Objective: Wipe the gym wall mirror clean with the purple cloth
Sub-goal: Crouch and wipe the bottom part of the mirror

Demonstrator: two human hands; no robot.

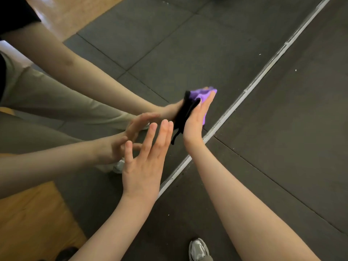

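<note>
The wall mirror (pixel 169 53) fills the upper left of the head view, down to its metal bottom strip (pixel 259 76) that runs diagonally across the floor. My right hand (pixel 197 119) presses the purple cloth (pixel 203 95) flat against the glass near that strip, fingers straight. The cloth has a black edge and a dangling black tag. My left hand (pixel 145 161) is spread with straight fingers beside the right one, close to the glass and holding nothing. Whether it touches the mirror is unclear. Both arms and hands are doubled in the reflection.
Dark rubber floor tiles (pixel 291 129) lie on the right. A wooden floor patch (pixel 33 219) is reflected at the lower left. My silver shoe (pixel 199 249) stands at the bottom edge. Reflected beige trousers and a shoe appear on the left.
</note>
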